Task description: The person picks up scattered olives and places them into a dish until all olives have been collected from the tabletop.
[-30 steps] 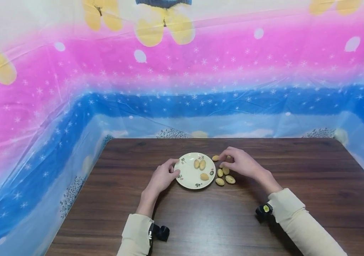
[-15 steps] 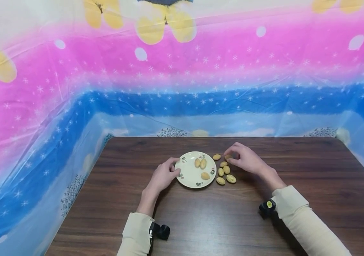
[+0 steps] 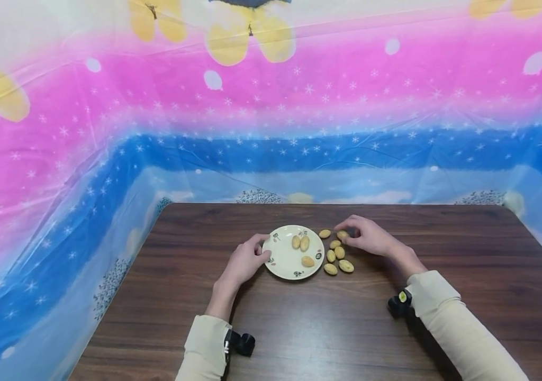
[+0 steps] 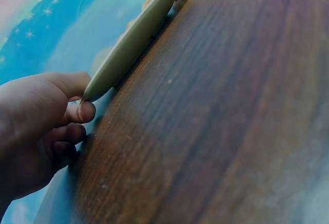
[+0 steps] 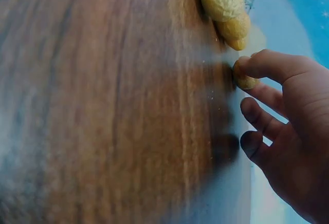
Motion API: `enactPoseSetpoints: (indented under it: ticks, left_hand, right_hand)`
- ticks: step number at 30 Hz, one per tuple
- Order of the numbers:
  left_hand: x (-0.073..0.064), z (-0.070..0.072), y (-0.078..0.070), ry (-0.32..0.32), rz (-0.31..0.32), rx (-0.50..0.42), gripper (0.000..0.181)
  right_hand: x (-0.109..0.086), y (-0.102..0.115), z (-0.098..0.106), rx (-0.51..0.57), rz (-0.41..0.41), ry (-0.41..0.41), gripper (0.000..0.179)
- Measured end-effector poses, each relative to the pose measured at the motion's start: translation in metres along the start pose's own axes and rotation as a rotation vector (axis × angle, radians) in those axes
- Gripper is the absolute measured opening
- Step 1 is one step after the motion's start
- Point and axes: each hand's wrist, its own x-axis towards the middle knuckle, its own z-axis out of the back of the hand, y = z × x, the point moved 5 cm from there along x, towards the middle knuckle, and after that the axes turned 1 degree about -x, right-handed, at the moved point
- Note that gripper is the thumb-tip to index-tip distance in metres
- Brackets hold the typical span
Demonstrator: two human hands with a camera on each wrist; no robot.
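Note:
My left hand (image 3: 243,260) pinches the left rim of a round cream plate (image 3: 282,254) with small printed motifs, thumb over the rim. In the left wrist view the plate (image 4: 128,49) shows edge-on, fingers at its near edge. Three small yellow oval wrinkled pieces (image 3: 307,261) lie on it. To the plate's right, my right hand (image 3: 371,236) pinches another yellow wrinkled piece (image 3: 342,235) between thumb and finger, close to the tabletop. The right wrist view shows that piece (image 5: 247,81) partly covered by the thumb, the other fingers loosely bent.
Several more yellow wrinkled pieces (image 3: 345,266) lie loose on the brown wooden table (image 3: 309,328), between plate and right hand. One piece (image 3: 325,233) sits by the plate's far right rim. A printed cloth backdrop (image 3: 271,153) stands around the table's far and left edges.
My right hand has drawn slightly right from over the pile to the far-right piece, uncovering pieces it hid. The left hand keeps its hold on the plate. The head view shifted slightly.

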Motion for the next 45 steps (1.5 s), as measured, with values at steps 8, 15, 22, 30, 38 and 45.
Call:
enactPoseSetpoints:
  ticks: [8, 15, 22, 30, 38, 45]
  left_hand:
    - [0.001, -0.001, -0.002, 0.005, -0.003, -0.001, 0.043]
    - [0.001, -0.002, -0.004, 0.008, -0.010, 0.009, 0.043]
    - [0.002, -0.003, -0.003, 0.013, -0.007, 0.005, 0.043]
    - [0.001, -0.005, -0.004, 0.013, -0.004, 0.001, 0.043]
    - [0.001, -0.004, -0.001, 0.004, -0.002, 0.009, 0.044]
    - [0.001, 0.000, 0.000, -0.008, -0.009, 0.010, 0.044]
  right_hand:
    - [-0.002, -0.006, 0.000, -0.022, -0.009, -0.007, 0.033]
    - [-0.009, 0.009, 0.006, -0.016, -0.012, -0.055, 0.033]
    - [-0.011, 0.026, 0.004, 0.015, 0.002, -0.102, 0.032]
    - [-0.014, 0.038, -0.008, 0.040, 0.011, -0.139, 0.031]
    - [-0.017, 0.050, -0.021, 0.094, -0.003, -0.133, 0.033]
    - [-0.014, 0.066, -0.026, 0.117, 0.021, -0.132, 0.034]
